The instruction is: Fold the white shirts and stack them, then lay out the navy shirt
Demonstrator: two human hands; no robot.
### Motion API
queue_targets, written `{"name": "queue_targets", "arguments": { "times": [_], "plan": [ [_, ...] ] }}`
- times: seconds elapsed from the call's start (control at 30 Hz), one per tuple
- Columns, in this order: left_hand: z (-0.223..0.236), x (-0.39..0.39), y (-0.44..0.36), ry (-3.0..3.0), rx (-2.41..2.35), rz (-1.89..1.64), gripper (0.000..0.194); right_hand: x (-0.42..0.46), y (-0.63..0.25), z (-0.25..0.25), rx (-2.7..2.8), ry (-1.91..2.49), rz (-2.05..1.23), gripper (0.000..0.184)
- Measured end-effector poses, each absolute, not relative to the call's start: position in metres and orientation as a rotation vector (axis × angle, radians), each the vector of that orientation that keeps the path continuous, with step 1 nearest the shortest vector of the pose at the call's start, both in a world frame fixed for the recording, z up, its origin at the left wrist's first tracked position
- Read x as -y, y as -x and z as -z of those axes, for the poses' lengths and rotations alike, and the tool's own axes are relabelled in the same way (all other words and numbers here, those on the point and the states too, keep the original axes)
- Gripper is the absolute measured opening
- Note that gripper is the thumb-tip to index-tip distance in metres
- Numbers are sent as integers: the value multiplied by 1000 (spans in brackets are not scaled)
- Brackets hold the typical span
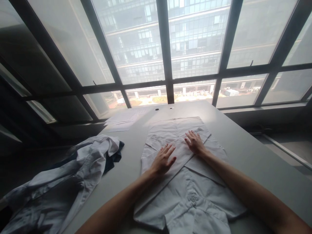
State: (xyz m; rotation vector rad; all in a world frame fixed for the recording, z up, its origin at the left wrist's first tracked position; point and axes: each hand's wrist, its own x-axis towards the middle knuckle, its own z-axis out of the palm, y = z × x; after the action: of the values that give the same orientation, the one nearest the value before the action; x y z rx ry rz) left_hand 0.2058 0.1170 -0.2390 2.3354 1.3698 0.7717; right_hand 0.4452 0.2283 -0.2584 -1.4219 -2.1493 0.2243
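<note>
Shirt (192,182): white, laid out on the bench (243,156), its collar at the near edge of view; sleeves are folded across the body.
Left hand (163,160): placed palm down on a sleeve, fingers spread; nothing is gripped.
Right hand (194,142): placed flat beyond it, apart from the left; nothing is gripped.
Clothes pile (85,162): white and dark cloth, heaped at the left.
Papers (122,120): spread near the windows (195,39).

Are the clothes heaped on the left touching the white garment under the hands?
Apart. The head view shows a strip of bare tabletop between the heaped clothes and the white garment.
</note>
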Motion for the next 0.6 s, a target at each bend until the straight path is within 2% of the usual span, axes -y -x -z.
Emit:
{"name": "queue_targets", "arguments": {
  "times": [0.1, 0.27, 0.33, 0.37, 0.43, 0.5, 0.6],
  "plan": [
    [230, -116, -209, -1757, -1176, -1086, 47, -220, -431, 250, 1843, 1203, -379, 45],
    [226, -127, -211, -1031, -767, -992, 40, -211, -410, 245, 1328, 860, -1521, 36],
    [229, -133, -205, -886, -724, -1000, 39, -221, -424, 247, 1130, 852, -1821, 28],
    [231, -135, -202, -818, -726, -1002, 38, -229, -436, 248, 1040, 875, -1887, 24],
    [234, -139, -197, -698, -748, -994, 36, -250, -468, 248, 856, 864, -1968, 30],
    [237, -142, -194, -619, -747, -981, 37, -270, -502, 245, 575, 867, -1822, 34],
    [239, -144, -192, -560, -701, -990, 40, -290, -530, 241, 478, 900, -1619, 40]
  ]
}}
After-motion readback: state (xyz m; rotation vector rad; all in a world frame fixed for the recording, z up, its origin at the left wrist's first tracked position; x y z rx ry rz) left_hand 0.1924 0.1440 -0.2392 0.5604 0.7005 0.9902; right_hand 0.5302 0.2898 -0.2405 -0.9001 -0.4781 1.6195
